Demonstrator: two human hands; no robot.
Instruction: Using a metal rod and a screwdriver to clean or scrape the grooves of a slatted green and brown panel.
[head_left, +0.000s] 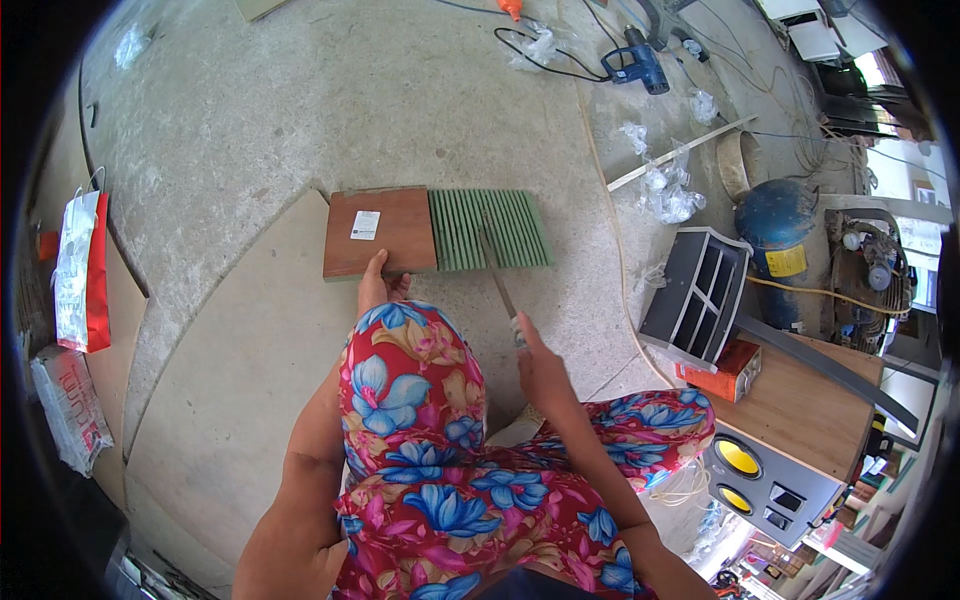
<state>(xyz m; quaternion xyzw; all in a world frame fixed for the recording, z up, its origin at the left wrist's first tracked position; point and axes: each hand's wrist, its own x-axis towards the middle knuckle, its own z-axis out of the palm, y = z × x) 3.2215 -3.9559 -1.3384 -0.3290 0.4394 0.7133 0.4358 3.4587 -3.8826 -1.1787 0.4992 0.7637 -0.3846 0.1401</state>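
My left hand is closed on the near edge of a square brown board with a white label; its thumb lies on top and its fingers curl beneath. Butted against the board's right side is a green ridged panel with many parallel slats running away from me. My right hand is wrapped round the handle of a knife with a long, narrow, dull blade. The blade points away from me, its tip end lying over the middle of the green slats. Whether it touches them I cannot tell.
A flat tan sheet covers floor at left, beside a red-and-white bag. On the right stand a grey slotted box, a speaker cabinet and a blue tank. A blue heat gun and cords lie far off.
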